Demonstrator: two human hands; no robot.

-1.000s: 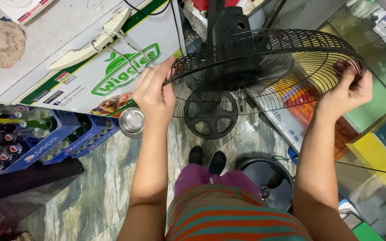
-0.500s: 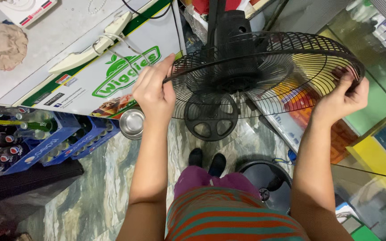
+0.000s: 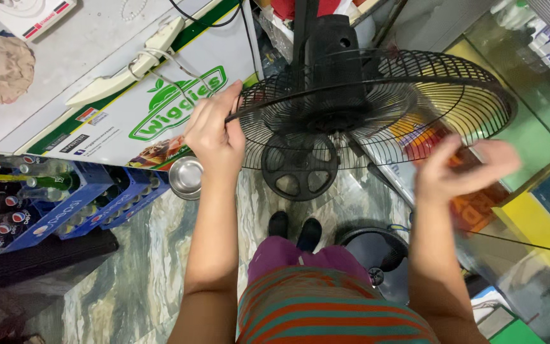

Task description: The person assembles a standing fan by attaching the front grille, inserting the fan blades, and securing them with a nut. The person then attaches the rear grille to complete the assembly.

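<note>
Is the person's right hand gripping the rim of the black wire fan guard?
No. The right hand is blurred and open, off the black wire fan guard; only the left hand grips its rim.

Bright, even indoor light; right hand [image 3: 463,169] motion-blurred, rest sharp.

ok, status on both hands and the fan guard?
Left hand gripping the black wire fan guard at its left rim. Right hand open, blurred, off the guard below its right rim. Nothing between the hands and the guard.
</note>
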